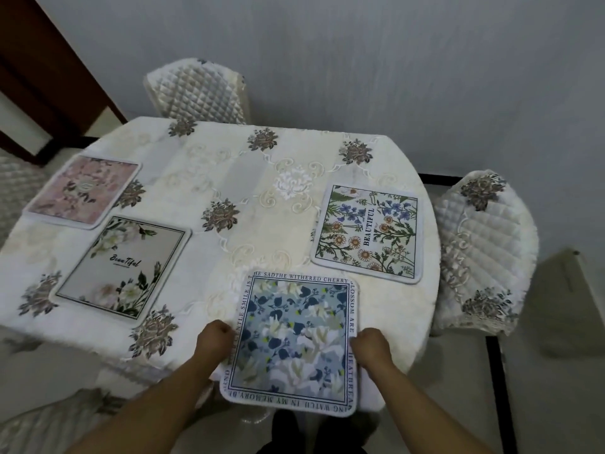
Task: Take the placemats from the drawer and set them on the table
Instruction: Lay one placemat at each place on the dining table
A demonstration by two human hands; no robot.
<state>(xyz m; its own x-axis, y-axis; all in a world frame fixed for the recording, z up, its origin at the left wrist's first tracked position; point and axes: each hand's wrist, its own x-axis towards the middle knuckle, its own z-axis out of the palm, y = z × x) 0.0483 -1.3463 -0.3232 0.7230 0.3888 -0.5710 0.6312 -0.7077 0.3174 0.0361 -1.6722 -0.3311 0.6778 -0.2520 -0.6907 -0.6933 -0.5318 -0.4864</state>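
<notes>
Blue floral placemat [294, 342] sits bottom centre of frame, far end over the table [229, 165], near end sticking out past the table edge. Left hand [214, 339] pinches its left edge w/ curled fingers; right hand [371, 347] pinches its right edge the same way. Border text, legible bits: "THE WITHERED CHERRY", "BLOSSOM ARE", "GENTLE SMILE IS", "IN MY MEMORY".

3 other mats lie flat on the embroidered cloth, all apart from the blue one:
- Pink placemat [83, 191], upper left, no readable text.
- Grey placemat [126, 267], just below the pink one, script "Beautiful".
- Wildflower placemat [368, 232], centre right, reads "BEAUTIFUL" sideways.

Quilted chair [196, 90] at top centre, another chair [484, 250] at right.
</notes>
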